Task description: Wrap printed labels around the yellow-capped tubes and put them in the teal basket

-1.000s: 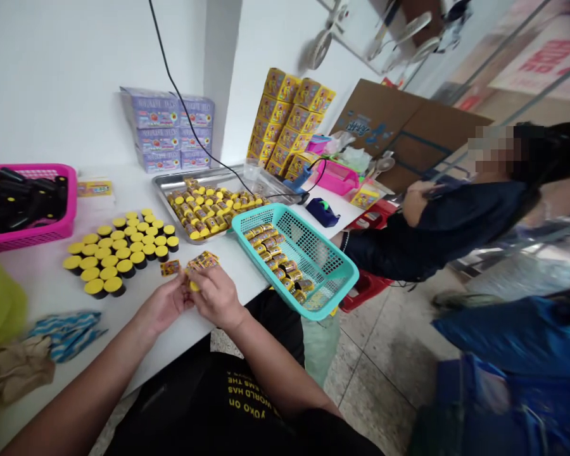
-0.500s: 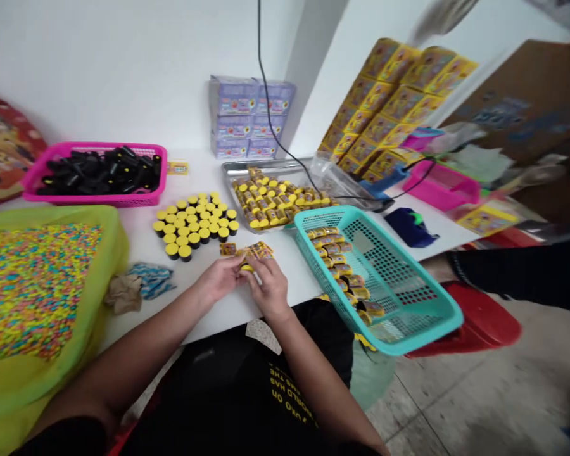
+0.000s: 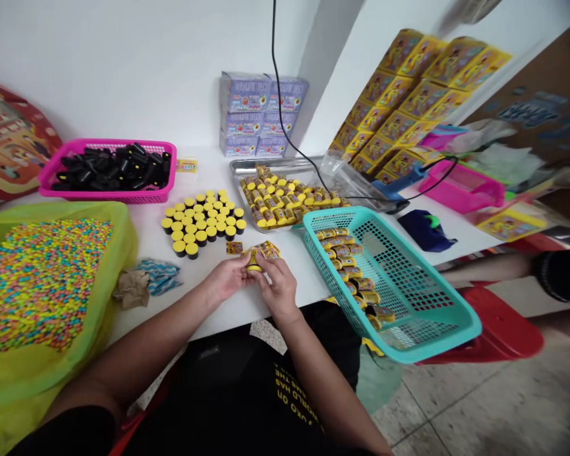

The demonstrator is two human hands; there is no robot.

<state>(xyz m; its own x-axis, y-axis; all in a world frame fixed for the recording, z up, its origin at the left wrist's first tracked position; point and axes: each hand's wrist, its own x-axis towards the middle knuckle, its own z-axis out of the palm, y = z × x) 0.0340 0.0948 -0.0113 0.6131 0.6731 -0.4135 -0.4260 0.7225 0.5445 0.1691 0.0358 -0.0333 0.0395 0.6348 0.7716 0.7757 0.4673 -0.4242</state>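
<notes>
Between the fingertips of both hands is a small yellow-capped canister, a printed label showing on its side. My left hand pinches it from the left, and my right hand closes on it from the right. Just beyond the fingers lie a few printed labels, with another label a little to the left. A cluster of black canisters with yellow lids stands upright on the white table past my left hand. To the right, a turquoise basket holds several labelled canisters along its left side.
A metal tray of labelled canisters lies behind. On the left are a pink basket of black canisters and a yellow-lined tub of coloured candies. Purple boxes and yellow boxes are stacked behind. Another person's arm reaches in at right.
The view has shifted, moving most things slightly rightward. Both hands still hold the canister, whose labelled side now shows more clearly. The other person's arm has drawn back to the right.
</notes>
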